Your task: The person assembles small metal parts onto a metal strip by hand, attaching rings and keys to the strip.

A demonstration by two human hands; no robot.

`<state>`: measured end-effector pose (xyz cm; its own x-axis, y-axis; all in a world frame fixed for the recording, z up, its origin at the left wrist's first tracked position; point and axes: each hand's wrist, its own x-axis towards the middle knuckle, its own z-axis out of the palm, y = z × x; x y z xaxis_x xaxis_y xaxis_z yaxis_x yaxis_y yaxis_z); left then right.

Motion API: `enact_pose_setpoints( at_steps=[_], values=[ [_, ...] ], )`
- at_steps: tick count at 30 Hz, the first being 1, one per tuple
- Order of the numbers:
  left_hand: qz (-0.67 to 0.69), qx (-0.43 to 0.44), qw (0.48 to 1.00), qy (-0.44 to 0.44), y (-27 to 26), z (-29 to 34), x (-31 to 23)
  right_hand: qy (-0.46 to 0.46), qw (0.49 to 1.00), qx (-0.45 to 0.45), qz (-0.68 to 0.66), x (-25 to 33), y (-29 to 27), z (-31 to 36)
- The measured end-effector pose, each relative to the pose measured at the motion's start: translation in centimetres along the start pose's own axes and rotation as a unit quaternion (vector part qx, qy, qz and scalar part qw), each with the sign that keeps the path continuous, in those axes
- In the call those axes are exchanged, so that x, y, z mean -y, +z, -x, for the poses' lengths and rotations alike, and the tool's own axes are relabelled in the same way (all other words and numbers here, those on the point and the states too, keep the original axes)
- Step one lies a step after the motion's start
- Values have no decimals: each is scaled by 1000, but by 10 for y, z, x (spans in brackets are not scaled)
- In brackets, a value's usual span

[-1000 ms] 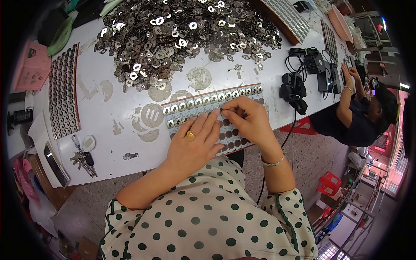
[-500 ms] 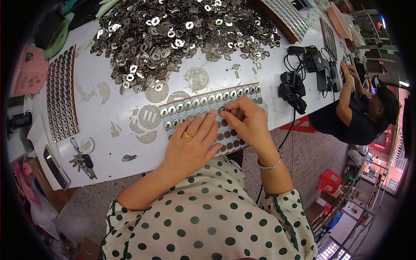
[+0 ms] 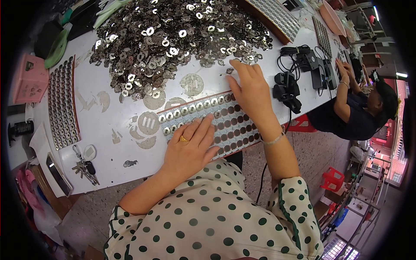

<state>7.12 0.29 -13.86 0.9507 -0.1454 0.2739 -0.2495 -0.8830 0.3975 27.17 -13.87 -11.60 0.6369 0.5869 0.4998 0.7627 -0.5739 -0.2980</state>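
My left hand lies over the left part of a flat board with rows of round sockets, fingers stretched out. Shiny metal discs with a cut-out centre sit along the board's far row and in part of the row below; the other visible sockets look dark. Past the board's far edge reaches my right hand, thumb and forefinger apart. A small loose metal disc lies on the table by its fingertips, near the edge of a large heap of metal discs.
Filled boards stand at the left and far right. Keys and a phone lie at the left edge. A black device with cables stands to the right; beyond it a co-worker works.
My right hand has moved from the board toward the heap, its fingers parting. One more disc sits in the second row near my left fingertips. My left hand stays on the board.
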Motion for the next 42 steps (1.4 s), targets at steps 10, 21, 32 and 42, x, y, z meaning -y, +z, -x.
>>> enact_pose_setpoints(
  at_steps=[10,21,32,42],
  values=[
    [-8,-12,1000,-7,0,-1,-1,236,917,54,-316,-8,0,8],
    [-21,-25,999,-4,0,-9,-4,-5,994,90,68,-8,13,-10],
    [375,-143,899,-175,-19,-37,10,322,588,168,-723,44,-19,31],
    [388,-59,896,-205,-14,-37,9,348,637,215,-654,35,-20,48]
  ],
)
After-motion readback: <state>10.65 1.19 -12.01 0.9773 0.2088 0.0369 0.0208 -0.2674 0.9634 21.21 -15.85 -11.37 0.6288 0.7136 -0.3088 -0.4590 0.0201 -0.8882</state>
